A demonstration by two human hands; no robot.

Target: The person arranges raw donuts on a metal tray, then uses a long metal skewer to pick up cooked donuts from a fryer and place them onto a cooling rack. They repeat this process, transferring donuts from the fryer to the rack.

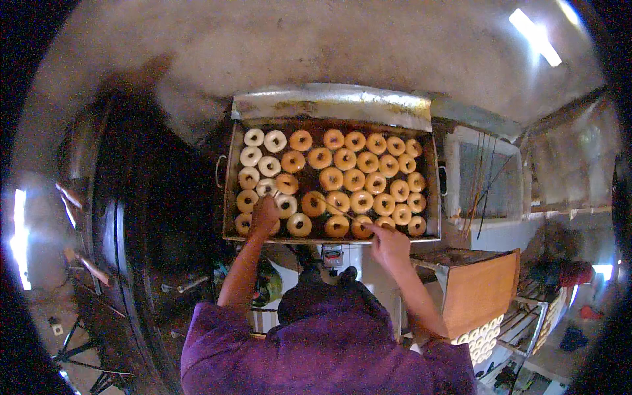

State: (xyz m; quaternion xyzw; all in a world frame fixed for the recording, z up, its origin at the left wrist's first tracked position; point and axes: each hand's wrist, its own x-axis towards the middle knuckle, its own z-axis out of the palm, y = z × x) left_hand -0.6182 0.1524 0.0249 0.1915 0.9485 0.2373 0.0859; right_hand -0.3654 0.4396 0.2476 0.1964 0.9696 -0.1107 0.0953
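Observation:
A wide rectangular metal fryer full of dark oil lies before me, with rows of ring doughnuts floating in it. Pale doughnuts fill its left side; golden-brown doughnuts cover the middle and right. Over the pale ones at the lower left, my left hand is closed, fingertips at a doughnut; whatever it may hold is too small to make out. My right hand, at the near edge right of centre, is closed on a thin stick that slants up and left over the browned doughnuts.
A metal splash guard stands along the fryer's far side. To the right, a framed mesh tray has thin sticks lying across it. An orange-brown board and a rack with pale doughnuts are at the near right. Dark equipment stands left.

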